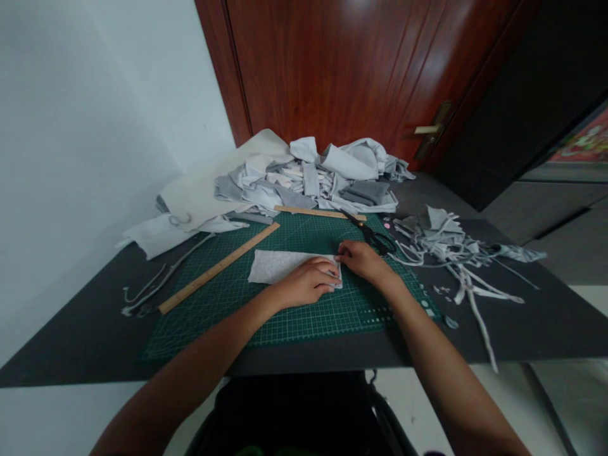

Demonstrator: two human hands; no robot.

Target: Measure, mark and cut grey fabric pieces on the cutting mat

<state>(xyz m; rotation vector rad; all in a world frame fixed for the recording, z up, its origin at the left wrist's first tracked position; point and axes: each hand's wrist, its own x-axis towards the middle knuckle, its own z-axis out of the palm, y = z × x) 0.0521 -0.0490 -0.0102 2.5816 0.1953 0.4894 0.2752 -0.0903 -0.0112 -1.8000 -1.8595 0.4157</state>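
Note:
A pale grey rectangle of fabric [278,265] lies flat on the green cutting mat [304,310]. My left hand [308,282] rests on the fabric's right end, fingers curled and pressed down on it. My right hand [361,258] sits just right of it, fingers bent, pinching the same right edge of the fabric. Black scissors [375,237] lie on the mat just beyond my right hand.
A long wooden ruler [218,268] lies slantwise on the mat's left; a shorter one [319,213] at its far edge. A heap of grey and white cloth pieces [308,174] sits behind. Cut strips and scraps [451,253] spread at right. A wooden door [351,69] stands beyond.

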